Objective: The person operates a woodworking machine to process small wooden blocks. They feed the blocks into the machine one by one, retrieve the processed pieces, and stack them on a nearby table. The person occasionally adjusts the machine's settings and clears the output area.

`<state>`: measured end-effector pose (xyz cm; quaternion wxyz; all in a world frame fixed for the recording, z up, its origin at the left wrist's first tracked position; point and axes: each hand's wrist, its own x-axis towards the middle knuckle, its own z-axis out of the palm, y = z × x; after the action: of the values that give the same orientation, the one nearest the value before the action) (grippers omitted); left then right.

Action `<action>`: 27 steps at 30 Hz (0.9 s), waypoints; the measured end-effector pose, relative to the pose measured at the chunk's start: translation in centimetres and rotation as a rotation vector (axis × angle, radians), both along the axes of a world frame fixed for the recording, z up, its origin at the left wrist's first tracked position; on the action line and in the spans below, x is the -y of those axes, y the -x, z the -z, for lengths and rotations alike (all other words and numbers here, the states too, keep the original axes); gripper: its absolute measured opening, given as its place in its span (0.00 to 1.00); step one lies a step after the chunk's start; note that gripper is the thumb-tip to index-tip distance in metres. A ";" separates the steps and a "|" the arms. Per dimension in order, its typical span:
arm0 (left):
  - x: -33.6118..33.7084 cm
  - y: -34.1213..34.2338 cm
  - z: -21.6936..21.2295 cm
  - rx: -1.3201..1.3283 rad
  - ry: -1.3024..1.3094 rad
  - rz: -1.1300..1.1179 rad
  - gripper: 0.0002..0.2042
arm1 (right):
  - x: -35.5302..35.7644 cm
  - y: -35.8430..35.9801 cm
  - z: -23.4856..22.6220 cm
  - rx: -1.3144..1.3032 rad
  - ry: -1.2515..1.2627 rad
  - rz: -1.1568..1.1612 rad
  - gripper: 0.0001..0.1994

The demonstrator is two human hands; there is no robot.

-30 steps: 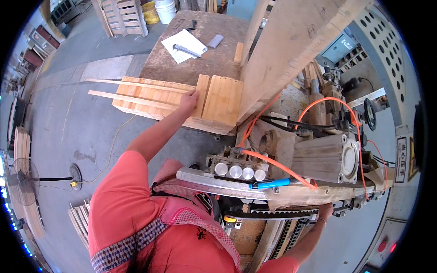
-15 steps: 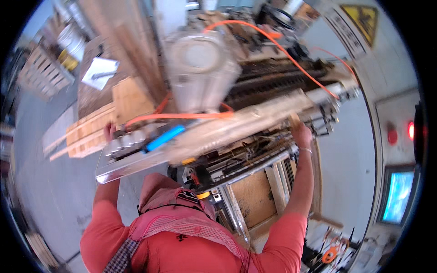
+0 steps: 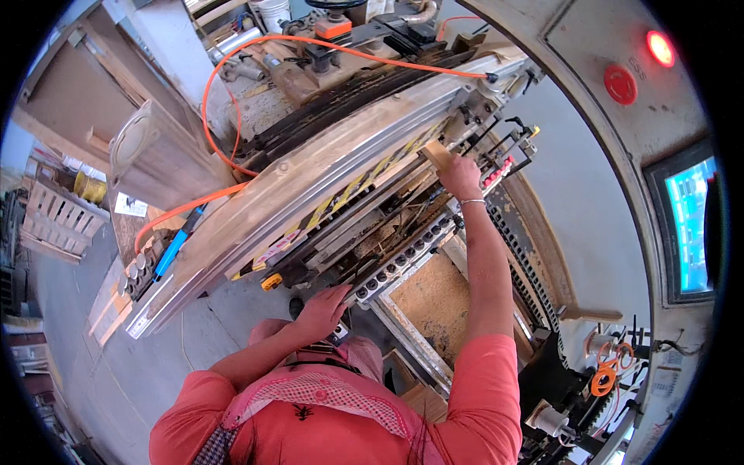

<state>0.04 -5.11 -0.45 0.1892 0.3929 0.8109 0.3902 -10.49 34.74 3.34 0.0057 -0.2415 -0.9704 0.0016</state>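
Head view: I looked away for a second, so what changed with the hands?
The left hand left the stacked boards and now rests on the machine's front edge. The right hand reached up and holds a small wood block at the rail. The orange hose stayed put.

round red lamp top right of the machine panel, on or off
On. The round red lamp glows bright with a pale centre, while the flat red button below it on the grey panel looks dull.
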 end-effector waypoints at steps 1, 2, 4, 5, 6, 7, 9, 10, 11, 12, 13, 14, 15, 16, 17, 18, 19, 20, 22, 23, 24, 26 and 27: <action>-0.2 0.0 -0.2 -0.017 -0.009 0.000 0.18 | -0.3 -0.1 0.3 -0.007 -0.005 -0.016 0.18; -0.3 0.0 -0.4 -0.034 -0.017 0.000 0.18 | -0.7 -0.3 0.5 -0.015 0.003 -0.020 0.17; -0.3 0.1 -0.9 -0.043 -0.025 -0.013 0.17 | -0.9 -0.3 0.5 -0.038 0.024 -0.039 0.17; -0.2 0.1 -1.1 -0.032 -0.027 -0.021 0.16 | -0.9 -0.2 0.8 -0.044 0.027 -0.054 0.17; -0.3 0.1 -1.2 -0.019 -0.035 -0.027 0.16 | -1.0 -0.2 0.8 -0.048 0.025 -0.068 0.17; -0.3 0.1 -1.1 -0.030 -0.038 -0.026 0.16 | -1.1 -0.3 0.9 -0.052 0.023 -0.082 0.18; -0.2 0.2 -0.8 -0.051 -0.050 -0.026 0.16 | -1.1 -0.1 1.1 -0.079 0.039 -0.042 0.13; -0.2 0.2 -0.9 -0.042 -0.044 -0.023 0.16 | -1.1 -0.1 1.1 -0.092 0.045 -0.022 0.11; -0.2 0.3 -1.0 -0.034 -0.039 -0.020 0.16 | -1.1 -0.2 1.1 -0.103 0.051 -0.013 0.11; -0.3 0.2 -1.0 -0.023 -0.034 -0.022 0.16 | -1.0 -0.2 0.9 -0.112 0.056 -0.008 0.11; -0.2 0.3 -1.0 -0.025 -0.031 -0.022 0.16 | -0.9 -0.2 0.8 -0.121 0.061 -0.003 0.11; -0.2 0.3 -0.9 -0.028 -0.028 -0.023 0.16 | -0.8 -0.2 0.8 -0.118 0.061 -0.003 0.11; -0.2 0.3 -0.8 -0.029 -0.027 -0.023 0.16 | -0.8 -0.2 0.7 -0.114 0.059 -0.003 0.11; -0.2 0.3 -0.7 -0.037 -0.034 -0.024 0.16 | -0.8 -0.2 0.6 -0.110 0.056 -0.004 0.11; -0.1 0.3 -0.6 -0.044 -0.041 -0.026 0.17 | -0.8 -0.1 0.5 -0.092 0.062 0.005 0.11; -0.1 0.2 -0.5 -0.050 -0.046 -0.030 0.17 | -0.7 -0.1 0.3 -0.073 0.070 0.011 0.11; -0.1 0.2 -0.5 -0.042 -0.042 -0.033 0.17 | -0.7 -0.1 0.2 -0.054 0.078 0.017 0.11; -0.1 0.2 -0.5 -0.035 -0.039 -0.035 0.17 | -0.7 0.0 0.3 -0.057 0.078 0.018 0.12; 0.0 0.2 -0.4 -0.023 -0.044 -0.035 0.17 | -0.7 -0.1 0.3 -0.061 0.071 0.023 0.12; 0.1 0.2 -0.3 -0.020 -0.050 -0.034 0.17 | -0.7 0.0 0.3 -0.046 0.070 0.027 0.14; 0.0 0.2 -0.3 -0.019 -0.051 -0.034 0.17 | -0.8 0.0 0.5 -0.033 0.074 0.031 0.16; 0.0 0.2 -0.3 -0.009 -0.037 -0.036 0.17 | -0.9 -0.1 0.9 -0.024 0.075 0.037 0.18; 0.0 0.1 -0.2 -0.002 -0.029 -0.039 0.17 | -0.7 -0.1 1.0 -0.028 0.074 0.037 0.18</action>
<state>-0.07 -5.13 -0.20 0.1750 0.3802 0.8129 0.4050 -10.41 35.42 2.34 0.0105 -0.2594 -0.9648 0.0408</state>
